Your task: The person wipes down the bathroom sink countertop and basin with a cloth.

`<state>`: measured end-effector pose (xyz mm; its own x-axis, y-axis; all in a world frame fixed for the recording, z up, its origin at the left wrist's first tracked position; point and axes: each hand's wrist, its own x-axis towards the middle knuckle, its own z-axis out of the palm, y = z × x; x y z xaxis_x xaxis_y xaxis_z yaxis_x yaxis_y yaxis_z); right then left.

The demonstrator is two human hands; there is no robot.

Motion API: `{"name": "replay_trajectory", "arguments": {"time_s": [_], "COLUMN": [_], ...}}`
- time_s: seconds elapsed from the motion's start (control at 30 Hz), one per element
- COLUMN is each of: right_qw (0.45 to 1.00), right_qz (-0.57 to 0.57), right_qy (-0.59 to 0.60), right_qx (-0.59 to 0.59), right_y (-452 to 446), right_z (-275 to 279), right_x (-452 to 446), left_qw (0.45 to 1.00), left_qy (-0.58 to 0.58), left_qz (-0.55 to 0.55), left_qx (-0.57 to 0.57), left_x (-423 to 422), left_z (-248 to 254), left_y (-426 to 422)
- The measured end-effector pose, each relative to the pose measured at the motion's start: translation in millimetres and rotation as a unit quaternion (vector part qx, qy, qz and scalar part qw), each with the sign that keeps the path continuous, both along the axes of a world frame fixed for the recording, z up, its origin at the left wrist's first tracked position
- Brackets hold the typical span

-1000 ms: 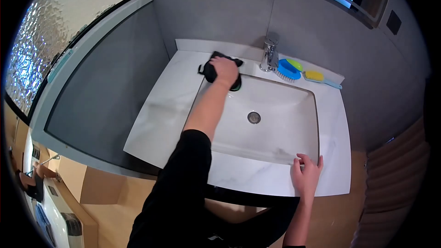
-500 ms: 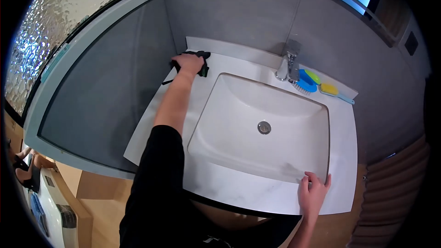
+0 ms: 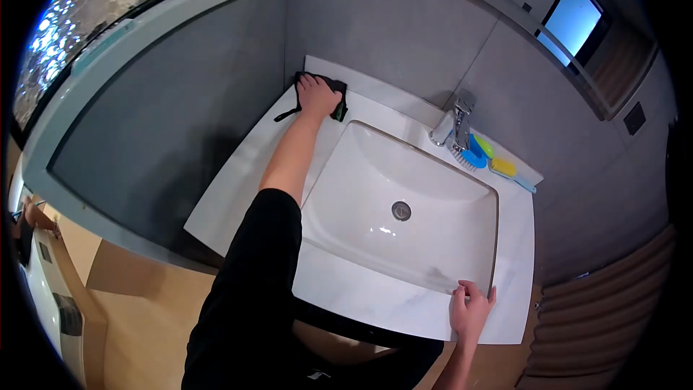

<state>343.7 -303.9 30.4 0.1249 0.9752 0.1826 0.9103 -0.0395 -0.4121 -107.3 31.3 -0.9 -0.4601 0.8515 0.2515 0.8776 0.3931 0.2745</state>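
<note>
My left hand [image 3: 315, 95] presses a black cloth [image 3: 338, 107] against the white countertop [image 3: 249, 166] in its back left corner. The fingers lie over the cloth and point at the wall; a thin dark strip of the cloth sticks out to the left. At the front right, my right hand [image 3: 471, 312] rests by the front rim of the white sink [image 3: 361, 224], fingers apart and slightly bent, holding nothing. A round metal drain sits in the basin's floor.
Behind the sink stands a chrome faucet [image 3: 460, 126]. Beside it lie a blue and green brush [image 3: 475, 153] and a yellow brush with a light blue handle [image 3: 505, 167]. A grey partition [image 3: 173, 101] borders the left side, and a mirror [image 3: 548, 22] hangs above.
My left hand and the cloth have shifted slightly, and the fingers now point more toward the back wall. My right hand stays by the front rim. The camera view has turned.
</note>
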Motion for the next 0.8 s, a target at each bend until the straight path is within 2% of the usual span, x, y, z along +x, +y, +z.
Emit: {"name": "replay_trajectory", "arguments": {"time_s": [0.07, 0.23, 0.37, 0.43, 0.5, 0.6, 0.63, 0.7, 0.8], "right_qw": [1.000, 1.000, 0.999, 0.999, 0.998, 0.998, 0.998, 0.998, 0.997], "right_qz": [0.005, 0.015, 0.023, 0.035, 0.034, 0.042, 0.043, 0.048, 0.059], "right_qy": [0.013, 0.015, 0.024, 0.032, 0.025, 0.028, 0.023, 0.025, 0.019], "right_qx": [0.004, 0.018, 0.026, 0.011, 0.043, 0.042, 0.048, 0.044, 0.056], "right_y": [-0.7, -1.2, -5.8, -8.8, -9.7, -8.3, -8.2, -8.1, -8.3], "right_z": [-1.9, -4.2, -4.6, -2.7, -5.5, -8.5, -10.9, -16.0, -16.6], "right_x": [-2.4, 1.6, 2.5, 1.9, 3.6, 7.8, 9.7, 13.8, 13.6], "left_qw": [0.997, 0.993, 0.991, 0.969, 0.978, 0.993, 0.994, 0.986, 0.976], "left_qy": [0.017, 0.000, -0.024, -0.213, -0.175, -0.042, -0.038, 0.088, 0.090], "left_qz": [-0.050, -0.116, -0.122, -0.108, -0.091, -0.081, -0.078, -0.135, -0.200], "left_qx": [0.057, -0.039, -0.047, 0.068, 0.070, 0.076, 0.069, 0.045, -0.002], "left_x": [-7.7, -17.8, -32.2, -48.5, -53.8, -59.1, -56.3, -46.9, -27.6], "left_z": [-4.3, 5.3, 16.1, 9.4, 7.1, -6.4, -9.8, -6.2, 12.0], "left_y": [-15.9, -68.9, -128.6, -154.5, -194.4, -243.1, -262.5, -304.6, -360.3]}}
